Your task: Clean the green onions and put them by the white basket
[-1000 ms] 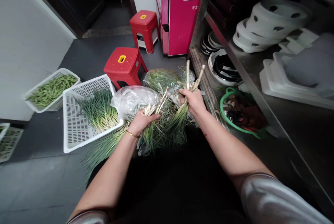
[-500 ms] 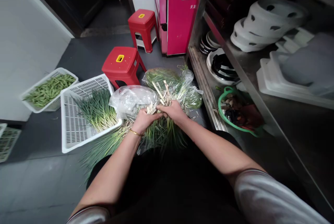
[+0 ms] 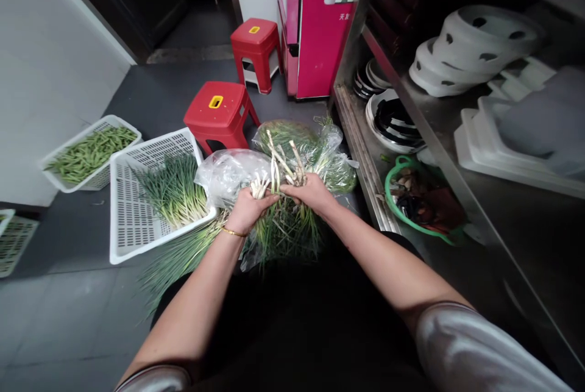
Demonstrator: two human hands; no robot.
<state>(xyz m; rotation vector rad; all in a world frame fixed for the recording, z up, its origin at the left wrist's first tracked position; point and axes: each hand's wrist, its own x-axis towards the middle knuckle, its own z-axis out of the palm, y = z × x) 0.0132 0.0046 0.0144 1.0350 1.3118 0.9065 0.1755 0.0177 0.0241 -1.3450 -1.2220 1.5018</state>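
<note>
Dark grey floor (image 3: 68, 306) runs under a cramped kitchen corner; at the centre, both hands meet on a bunch of scallions (image 3: 286, 221), pale root ends up, green leaves hanging down; the left hand (image 3: 249, 209) is closed round the stalks, the right hand (image 3: 311, 192) is clenched on them just beside it at 3 o'clock; behind lie clear plastic bags (image 3: 233, 172) of greens; at 9 o'clock a white basket (image 3: 132, 221) holds more scallions; at 12 o'clock stand two red stools (image 3: 217, 113); at 2 o'clock, steel shelves (image 3: 457, 154) hold dishes.

Dark floor (image 3: 59, 319), steel shelving (image 3: 503, 221)
</note>
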